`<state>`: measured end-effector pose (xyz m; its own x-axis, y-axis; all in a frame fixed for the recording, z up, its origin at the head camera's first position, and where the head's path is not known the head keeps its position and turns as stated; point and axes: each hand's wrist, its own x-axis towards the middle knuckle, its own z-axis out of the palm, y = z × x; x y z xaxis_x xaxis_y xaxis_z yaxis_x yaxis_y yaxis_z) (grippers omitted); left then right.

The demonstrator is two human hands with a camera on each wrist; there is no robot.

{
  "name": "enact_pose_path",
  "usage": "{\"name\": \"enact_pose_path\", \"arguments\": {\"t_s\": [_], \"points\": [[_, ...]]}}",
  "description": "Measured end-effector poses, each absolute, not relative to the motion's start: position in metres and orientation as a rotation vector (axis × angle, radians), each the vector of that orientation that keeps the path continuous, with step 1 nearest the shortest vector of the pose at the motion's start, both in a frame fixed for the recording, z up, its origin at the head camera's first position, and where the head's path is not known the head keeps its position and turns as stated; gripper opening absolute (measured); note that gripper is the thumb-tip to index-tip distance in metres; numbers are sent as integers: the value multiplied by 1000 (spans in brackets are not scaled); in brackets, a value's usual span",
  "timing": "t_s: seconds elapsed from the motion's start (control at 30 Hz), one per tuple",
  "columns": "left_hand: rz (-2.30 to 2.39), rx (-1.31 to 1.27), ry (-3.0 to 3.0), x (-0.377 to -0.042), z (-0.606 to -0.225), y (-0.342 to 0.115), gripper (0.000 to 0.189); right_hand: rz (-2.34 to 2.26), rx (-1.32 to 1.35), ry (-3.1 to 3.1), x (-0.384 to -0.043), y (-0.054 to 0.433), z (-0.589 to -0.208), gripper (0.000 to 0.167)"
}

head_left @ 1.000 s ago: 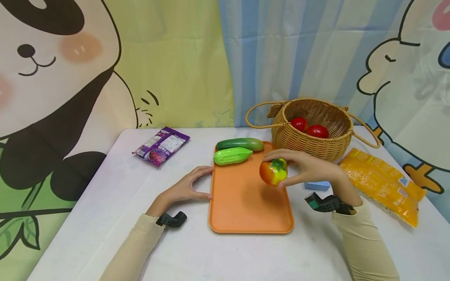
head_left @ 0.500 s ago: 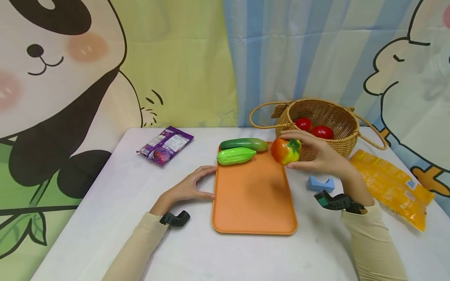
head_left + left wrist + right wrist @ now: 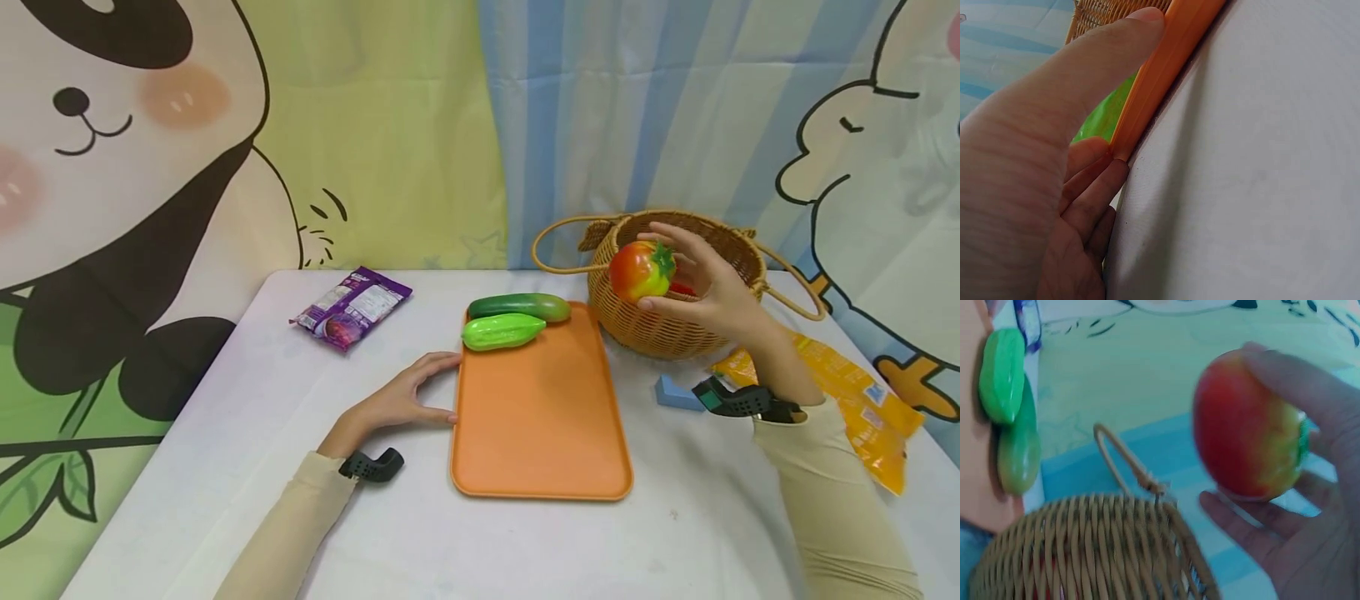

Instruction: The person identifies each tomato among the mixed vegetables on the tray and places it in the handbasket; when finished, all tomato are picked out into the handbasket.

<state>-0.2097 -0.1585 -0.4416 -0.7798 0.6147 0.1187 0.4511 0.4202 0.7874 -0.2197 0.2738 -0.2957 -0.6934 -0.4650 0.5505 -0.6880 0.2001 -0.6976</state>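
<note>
My right hand pinches a red and yellow toy tomato with a green leafy top, between thumb and fingers. In the head view the tomato overlaps the front rim of the wicker basket; the right wrist view has it above the rim. Red contents of the basket are mostly hidden behind the hand. My left hand touches the left edge of the orange tray with its thumb and fingertips. A dark green cucumber and a bright green ridged vegetable lie at the tray's far end.
A purple snack packet lies at the back left of the white table. To the right, a yellow packet is partly under the right forearm. A small blue block sits between tray and right wrist.
My right hand has carried the tomato from above the tray, up and to the right, to the basket's rim. The left hand has stayed at the tray's edge.
</note>
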Motion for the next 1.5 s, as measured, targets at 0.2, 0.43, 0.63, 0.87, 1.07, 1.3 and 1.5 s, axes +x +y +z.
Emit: {"name": "enact_pose_path", "arguments": {"t_s": [0.2,0.43,0.63,0.87,1.07,1.3,1.5], "points": [[1269,945,2494,-214,-443,-159,92,1555,943,-2276,-231,293,-294,76],[1262,929,2498,-215,-443,-159,92,1329,713,-2479,-247,307,-295,72],[1267,948,2493,-213,-443,-156,91,1290,510,-2555,-259,323,-298,74],[1269,929,2493,-213,-443,-157,91,1123,461,-2730,-266,329,-296,74],[1264,913,2493,-213,-444,-159,91,975,497,-2881,-273,327,-295,74],[1275,908,2483,-211,-445,-159,91,871,453,-3017,-278,324,-296,80],[1290,910,2479,-211,-445,-159,90,835,470,-3083,-280,324,-295,79]]}}
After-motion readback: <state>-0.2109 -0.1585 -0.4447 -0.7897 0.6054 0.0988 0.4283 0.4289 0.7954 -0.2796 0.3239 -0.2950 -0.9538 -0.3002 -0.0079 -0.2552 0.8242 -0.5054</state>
